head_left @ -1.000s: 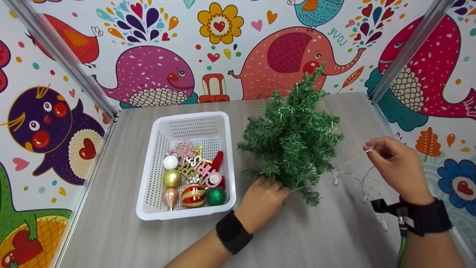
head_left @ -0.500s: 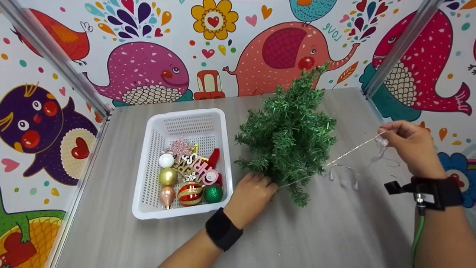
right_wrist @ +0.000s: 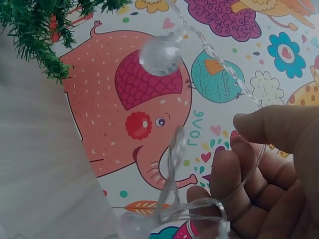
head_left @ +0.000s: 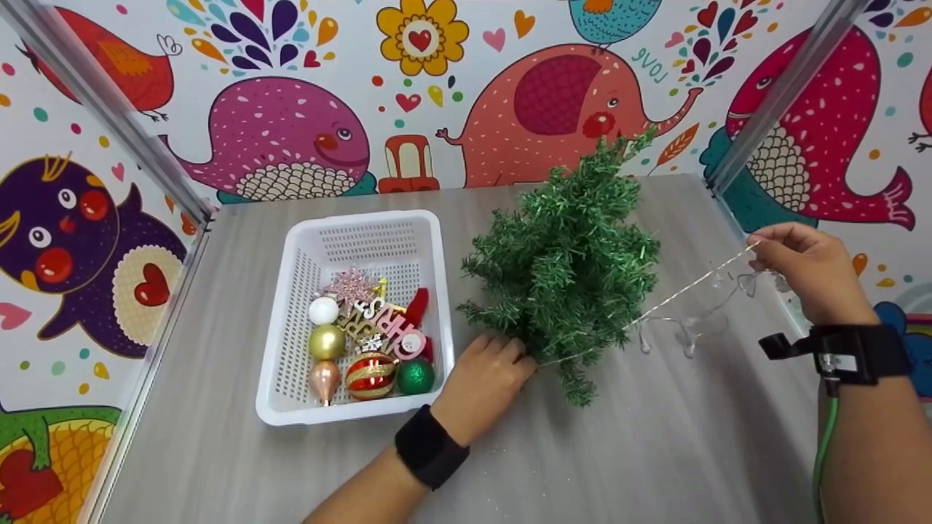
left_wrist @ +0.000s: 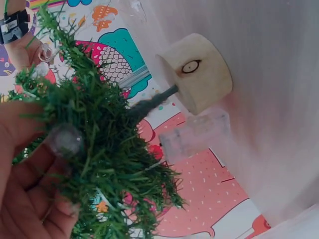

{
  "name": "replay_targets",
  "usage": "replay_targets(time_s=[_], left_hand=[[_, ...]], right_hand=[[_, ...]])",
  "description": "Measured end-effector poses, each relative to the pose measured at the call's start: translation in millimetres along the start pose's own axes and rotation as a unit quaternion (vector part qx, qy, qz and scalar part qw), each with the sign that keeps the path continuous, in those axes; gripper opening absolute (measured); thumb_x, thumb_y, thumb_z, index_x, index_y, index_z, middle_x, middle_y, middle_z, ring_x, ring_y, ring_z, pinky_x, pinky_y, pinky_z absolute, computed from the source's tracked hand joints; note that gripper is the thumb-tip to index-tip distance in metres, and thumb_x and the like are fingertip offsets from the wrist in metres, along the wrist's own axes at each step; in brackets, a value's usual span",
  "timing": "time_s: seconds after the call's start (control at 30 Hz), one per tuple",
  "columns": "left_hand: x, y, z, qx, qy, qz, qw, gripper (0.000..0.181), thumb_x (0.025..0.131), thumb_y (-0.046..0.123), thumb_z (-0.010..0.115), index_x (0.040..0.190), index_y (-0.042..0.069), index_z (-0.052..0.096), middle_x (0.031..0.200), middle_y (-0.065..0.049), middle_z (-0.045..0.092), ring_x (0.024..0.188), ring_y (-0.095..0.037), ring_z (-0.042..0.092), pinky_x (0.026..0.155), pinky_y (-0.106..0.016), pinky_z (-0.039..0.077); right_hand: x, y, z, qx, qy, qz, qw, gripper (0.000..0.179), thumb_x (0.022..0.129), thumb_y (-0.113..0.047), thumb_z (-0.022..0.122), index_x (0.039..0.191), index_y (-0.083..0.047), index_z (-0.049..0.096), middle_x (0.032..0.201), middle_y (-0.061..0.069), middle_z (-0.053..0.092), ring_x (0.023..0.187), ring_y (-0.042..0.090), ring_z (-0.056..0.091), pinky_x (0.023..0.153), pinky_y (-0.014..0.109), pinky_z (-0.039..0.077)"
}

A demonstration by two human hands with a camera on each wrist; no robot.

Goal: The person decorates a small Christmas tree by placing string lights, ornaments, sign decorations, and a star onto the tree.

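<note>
A small green artificial Christmas tree (head_left: 568, 269) stands right of the basket. At its lower left branches, my left hand (head_left: 491, 378) holds one end of a clear string of fairy lights (head_left: 692, 289). The left wrist view has a clear bulb (left_wrist: 66, 139) between thumb and fingers, against the needles. My right hand (head_left: 808, 269), off to the tree's right, pinches the string and keeps it taut across the tree's front. More string and bulbs hang loosely below the right fingers. Near the tree's round wooden base (left_wrist: 204, 74) is a clear plastic box (left_wrist: 194, 137).
A white perforated basket (head_left: 349, 414) stands to the left. It contains several baubles, including a striped one (head_left: 370, 375) and a green one (head_left: 416, 375), plus a pink snowflake (head_left: 352, 285) and lettering. Cartoon-printed walls enclose the grey table (head_left: 619, 466).
My right hand has moved outward to the right and up, drawing the string straight and lifting its loose bulbs off the table. My left hand stays at the tree's lower left.
</note>
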State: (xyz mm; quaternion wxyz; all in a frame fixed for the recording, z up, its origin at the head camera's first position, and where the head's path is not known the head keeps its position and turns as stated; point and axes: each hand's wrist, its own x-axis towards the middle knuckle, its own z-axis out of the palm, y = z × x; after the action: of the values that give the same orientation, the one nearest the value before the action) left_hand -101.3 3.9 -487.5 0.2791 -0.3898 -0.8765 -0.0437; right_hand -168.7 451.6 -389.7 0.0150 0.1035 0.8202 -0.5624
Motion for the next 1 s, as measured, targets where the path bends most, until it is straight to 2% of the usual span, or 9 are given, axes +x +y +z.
replay_targets(time_s=[0.13, 0.2, 0.3, 0.4, 0.53, 0.67, 0.8, 0.93, 1.0], left_hand=[[-0.5, -1.2, -0.5, 0.005, -0.006, 0.000, 1.0000, 0.006, 0.091, 0.018, 0.076, 0.087, 0.023, 0.077, 0.089, 0.005, 0.070, 0.084, -0.016, 0.068, 0.083, -0.031, 0.052], [-0.8, -1.6, -0.2, 0.006, -0.007, 0.000, 1.0000, 0.006, 0.091, 0.018, 0.076, 0.087, 0.023, 0.077, 0.088, 0.005, 0.070, 0.084, -0.016, 0.068, 0.083, -0.031, 0.052], [-1.0, -1.7, -0.8, 0.004, -0.010, 0.000, 0.9999, 0.004, 0.089, 0.019, 0.078, 0.088, 0.023, 0.077, 0.088, 0.005, 0.070, 0.084, -0.016, 0.068, 0.082, -0.031, 0.051], [-1.0, -1.3, -2.1, 0.004, -0.010, 0.000, 0.9999, 0.004, 0.088, 0.020, 0.079, 0.089, 0.023, 0.076, 0.088, 0.005, 0.070, 0.084, -0.015, 0.068, 0.081, -0.031, 0.051], [-0.5, -0.5, -2.6, 0.010, -0.002, 0.003, 0.9999, 0.005, 0.092, 0.020, 0.075, 0.089, 0.024, 0.076, 0.090, 0.005, 0.069, 0.087, -0.015, 0.067, 0.080, -0.030, 0.050], [0.8, 0.5, -1.6, 0.013, 0.015, 0.008, 0.9998, 0.009, 0.095, 0.021, 0.070, 0.095, 0.026, 0.078, 0.099, 0.007, 0.069, 0.094, -0.013, 0.067, 0.082, -0.029, 0.052], [3.1, 1.3, -1.1, 0.010, 0.034, 0.011, 0.9993, 0.010, 0.096, 0.026, 0.070, 0.103, 0.027, 0.078, 0.102, 0.008, 0.070, 0.097, -0.012, 0.066, 0.083, -0.028, 0.053], [4.9, -1.7, -3.6, -0.021, 0.058, 0.010, 0.9981, 0.014, 0.097, 0.033, 0.072, 0.105, 0.023, 0.077, 0.102, 0.006, 0.073, 0.097, -0.013, 0.068, 0.084, -0.028, 0.056], [5.6, -5.9, -7.6, -0.047, 0.084, 0.014, 0.9952, 0.014, 0.096, 0.032, 0.073, 0.103, 0.020, 0.077, 0.099, 0.005, 0.075, 0.093, -0.013, 0.070, 0.081, -0.028, 0.057]], right_hand=[[7.9, 2, -3, -0.032, -0.005, 0.010, 0.9994, 0.036, 0.096, -0.045, 0.071, 0.119, -0.017, 0.072, 0.098, -0.015, 0.072, 0.091, 0.009, 0.067, 0.081, 0.017, 0.057], [12.8, 4, -6, -0.031, -0.009, 0.023, 0.9992, 0.036, 0.095, -0.046, 0.072, 0.119, -0.018, 0.073, 0.099, -0.016, 0.073, 0.093, 0.009, 0.067, 0.083, 0.019, 0.057], [18.8, 9, -14, -0.029, -0.015, 0.050, 0.9982, 0.037, 0.093, -0.051, 0.072, 0.119, -0.025, 0.073, 0.098, -0.019, 0.072, 0.096, 0.006, 0.065, 0.091, 0.033, 0.051], [22.8, 16, -20, -0.032, -0.014, 0.062, 0.9975, 0.035, 0.093, -0.052, 0.072, 0.117, -0.027, 0.074, 0.097, -0.021, 0.072, 0.095, 0.005, 0.066, 0.091, 0.034, 0.052], [25.5, 22, -21, -0.015, -0.012, 0.053, 0.9984, 0.027, 0.095, -0.045, 0.072, 0.110, -0.023, 0.077, 0.094, -0.017, 0.073, 0.085, 0.007, 0.069, 0.078, 0.021, 0.060], [25.7, 18, -17, 0.027, -0.018, 0.047, 0.9984, 0.020, 0.098, -0.040, 0.070, 0.103, -0.023, 0.078, 0.084, -0.010, 0.070, 0.075, 0.010, 0.064, 0.069, 0.021, 0.057], [26.8, 4, -10, 0.051, -0.020, 0.029, 0.9981, 0.017, 0.100, -0.033, 0.069, 0.100, -0.019, 0.077, 0.076, -0.006, 0.065, 0.067, 0.012, 0.059, 0.063, 0.023, 0.056], [32.1, -14, 1, -0.020, -0.020, 0.009, 0.9996, 0.020, 0.102, -0.038, 0.065, 0.104, -0.020, 0.075, 0.081, -0.010, 0.065, 0.071, 0.012, 0.060, 0.066, 0.024, 0.056], [37.0, -22, 8, -0.072, -0.022, 0.002, 0.9971, 0.026, 0.102, -0.044, 0.063, 0.108, -0.021, 0.073, 0.087, -0.013, 0.066, 0.077, 0.013, 0.061, 0.071, 0.025, 0.057]])
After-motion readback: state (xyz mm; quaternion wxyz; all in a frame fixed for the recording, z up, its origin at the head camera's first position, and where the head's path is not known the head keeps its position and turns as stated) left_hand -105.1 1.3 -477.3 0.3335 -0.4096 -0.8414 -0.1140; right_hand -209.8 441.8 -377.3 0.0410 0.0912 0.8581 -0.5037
